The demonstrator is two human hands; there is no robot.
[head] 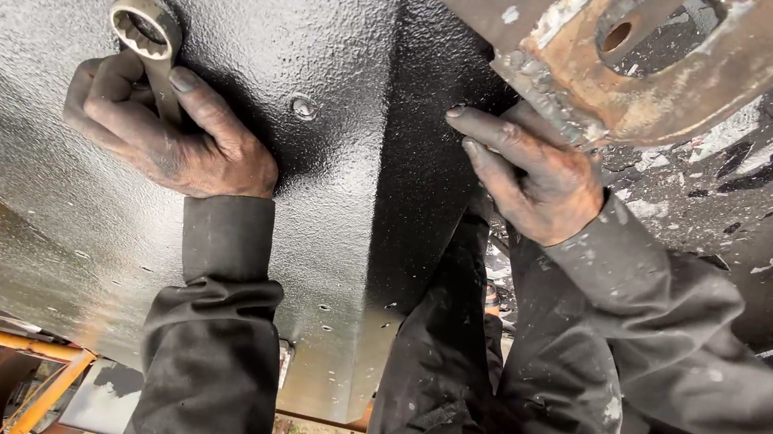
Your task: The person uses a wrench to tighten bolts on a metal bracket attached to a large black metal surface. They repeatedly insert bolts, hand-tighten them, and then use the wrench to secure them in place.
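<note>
A ring spanner (148, 40) is gripped by the closed fingers of the left hand (168, 129), its ring end held up against the black coated metal panel (329, 36). A bolt head (302, 108) is seen on the panel just beside that hand. The right hand (537, 176) is pressed, fingers half curled around nothing, under a rusty steel bracket (618, 54).

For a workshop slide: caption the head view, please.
Left hand holds a ring spanner against a black panel; right hand braces a rusty bracket.
</note>
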